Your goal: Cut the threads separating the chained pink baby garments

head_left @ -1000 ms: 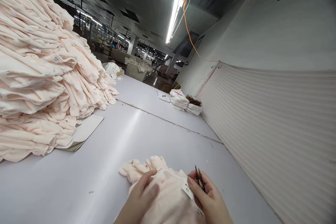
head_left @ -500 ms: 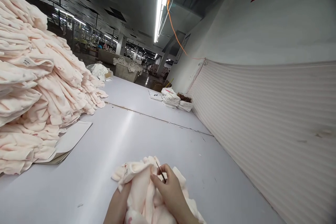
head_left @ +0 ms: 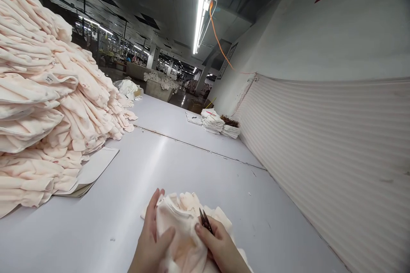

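Note:
A pale pink garment (head_left: 181,232) with a neckline edge facing up lies bunched on the white table in front of me. My left hand (head_left: 153,226) holds its left side, the thumb across the front and the fingers at the far edge. In my right hand (head_left: 216,239) is a pair of dark thread snips (head_left: 205,221), blades pointing up and slightly apart. The thumb of that hand also presses on the garment's right edge. Part of the cloth is hidden behind both hands.
A tall heap of pale pink garments (head_left: 38,81) fills the left side, with paper sheets (head_left: 96,168) under its edge. Stacks of white pieces (head_left: 213,121) stand at the far end. Striped cloth (head_left: 320,136) covers the right wall. A seam (head_left: 192,146) crosses the table (head_left: 134,222).
My left hand has come out from under the cloth to its left side. The garment has been turned, showing its neckline. The snips' blades now show more clearly, spread apart.

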Demonstrator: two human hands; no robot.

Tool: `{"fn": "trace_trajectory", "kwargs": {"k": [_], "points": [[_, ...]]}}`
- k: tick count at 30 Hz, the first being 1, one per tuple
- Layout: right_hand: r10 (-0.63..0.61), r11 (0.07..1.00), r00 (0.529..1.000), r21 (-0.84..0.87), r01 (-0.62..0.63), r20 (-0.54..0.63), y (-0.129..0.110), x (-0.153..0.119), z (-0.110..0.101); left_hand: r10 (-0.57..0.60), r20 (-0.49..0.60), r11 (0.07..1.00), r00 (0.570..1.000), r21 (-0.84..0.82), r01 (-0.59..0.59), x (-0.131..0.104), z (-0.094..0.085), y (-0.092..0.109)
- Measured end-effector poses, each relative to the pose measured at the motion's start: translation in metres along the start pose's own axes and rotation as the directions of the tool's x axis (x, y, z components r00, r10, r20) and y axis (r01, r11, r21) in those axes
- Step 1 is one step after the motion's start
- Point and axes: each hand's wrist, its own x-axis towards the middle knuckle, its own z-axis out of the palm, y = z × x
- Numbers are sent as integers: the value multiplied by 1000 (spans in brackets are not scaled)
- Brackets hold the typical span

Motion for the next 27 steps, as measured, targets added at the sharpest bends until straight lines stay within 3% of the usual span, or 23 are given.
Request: {"fn": "trace_trajectory", "kwargs": {"k": [2,3,6,8,12,16,18,20,23,27], "points": [[-24,998,999,-52,25,22,3,-2,1,101,89,980,991,163,-115,-1,-1,-1],[-32,995,999,-90,34,31,2,-3,1,71,148,973,986,206,-101,-1,0,-3],[-91,966,995,-239,99,45,-5,-8,-1,-143,298,980,944,175,94,1,1,-10],[-163,903,986,-396,165,40,-14,-13,-5,-182,318,979,931,145,142,2,2,-14],[-307,609,943,-734,300,130,-33,-28,-19,-151,248,979,957,173,110,0,6,-12],[-348,318,912,-888,333,217,-41,-36,-27,-130,227,974,965,211,81,-5,11,-9],[-347,219,909,-922,319,232,-42,-35,-24,-114,265,977,958,204,60,-7,12,-9],[-367,191,902,-930,313,228,-41,-34,-20,-110,295,978,949,201,51,-8,13,-9],[-378,221,907,-933,283,185,-44,-32,-16,-128,289,967,949,249,54,-9,12,-6],[-242,257,956,-939,230,167,-49,-32,-21,-148,337,967,930,245,65,-9,10,-3]]}}
